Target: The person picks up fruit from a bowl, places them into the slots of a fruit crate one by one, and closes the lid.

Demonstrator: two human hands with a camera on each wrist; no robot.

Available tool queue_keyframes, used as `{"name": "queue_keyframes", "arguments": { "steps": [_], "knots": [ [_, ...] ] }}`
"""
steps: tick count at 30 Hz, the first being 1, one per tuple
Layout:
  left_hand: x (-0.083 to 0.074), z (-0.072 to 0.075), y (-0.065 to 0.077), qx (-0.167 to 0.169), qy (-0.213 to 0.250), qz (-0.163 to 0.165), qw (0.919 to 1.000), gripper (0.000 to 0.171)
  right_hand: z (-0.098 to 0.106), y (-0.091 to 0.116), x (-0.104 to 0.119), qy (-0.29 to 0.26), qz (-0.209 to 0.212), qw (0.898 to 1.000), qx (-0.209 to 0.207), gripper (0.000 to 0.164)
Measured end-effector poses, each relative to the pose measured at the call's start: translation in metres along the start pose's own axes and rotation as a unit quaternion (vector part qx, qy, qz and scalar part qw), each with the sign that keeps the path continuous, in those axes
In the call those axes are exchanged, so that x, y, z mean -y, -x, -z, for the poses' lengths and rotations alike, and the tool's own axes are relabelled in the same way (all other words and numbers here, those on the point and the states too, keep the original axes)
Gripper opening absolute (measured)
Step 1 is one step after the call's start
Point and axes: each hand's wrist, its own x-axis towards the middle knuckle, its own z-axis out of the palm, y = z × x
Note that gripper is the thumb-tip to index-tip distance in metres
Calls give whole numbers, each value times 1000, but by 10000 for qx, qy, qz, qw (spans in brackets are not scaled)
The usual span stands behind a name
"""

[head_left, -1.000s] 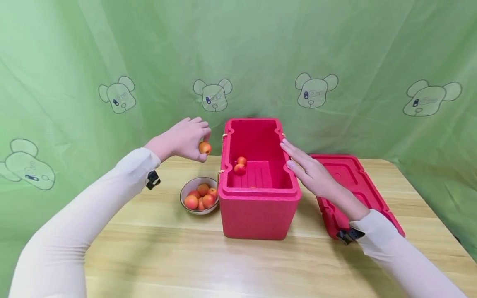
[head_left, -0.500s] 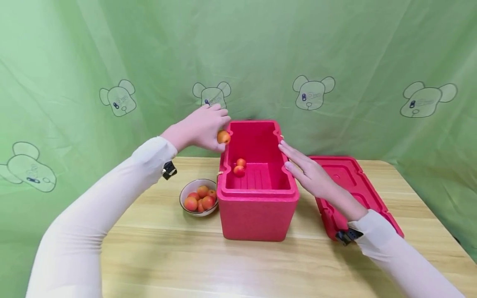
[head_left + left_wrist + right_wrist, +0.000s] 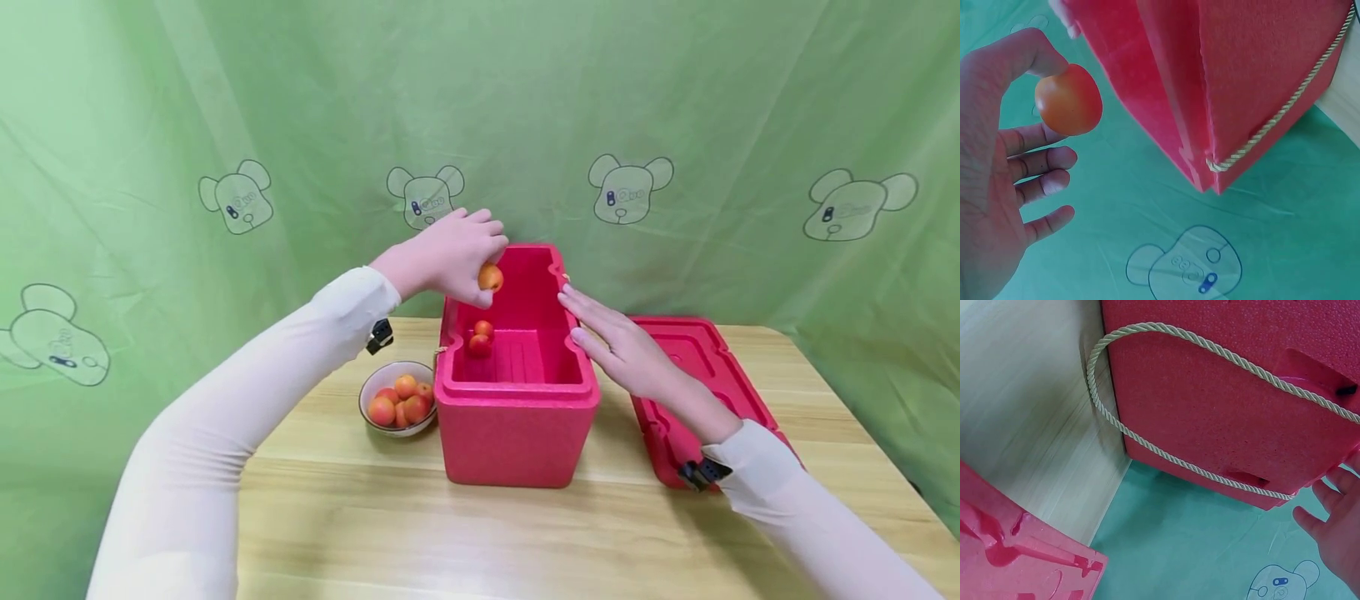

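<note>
A pale wood worktop (image 3: pixel 420 542) runs back to a green printed curtain (image 3: pixel 525 100), its right edge beyond a red lid (image 3: pixel 693 358). An open-topped red box (image 3: pixel 517 442) stands between lid and fruit bowl (image 3: pixel 382 377), wood stretching in front. In the head view, the left hand's (image 3: pixel 459 252) fingers pinch an orange fruit (image 3: pixel 491 277) over the opening; the right hand's (image 3: pixel 618 343) straight fingers touch the right rim.

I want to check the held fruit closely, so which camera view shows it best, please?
The left wrist view: the fruit appears large there, pinched in the left hand, mostly uncovered. The head view shows it smaller, partly hidden by the hand; the right wrist view does not show it.
</note>
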Motion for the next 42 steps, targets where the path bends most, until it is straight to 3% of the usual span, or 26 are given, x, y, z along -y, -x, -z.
{"name": "queue_keyframes", "arguments": {
  "steps": [8, 15, 28, 42],
  "knots": [
    [-10, -6, -10, 390, -325, -174, 9986, 38, 2, -1, 1, 266, 140, 9995, -24, 62],
    [-19, -11, -19, 637, -590, -414, 9954, 50, 5, -1, 2, 360, 240, 9991, 9, 61],
    [-45, -5, -46, 1058, -793, -718, 9886, 71, 6, -2, 3, 332, 256, 9991, 85, 61],
    [-57, -16, -60, 1051, -881, -829, 9871, 70, 6, 0, 5, 286, 183, 9993, 139, 63]
  ]
}}
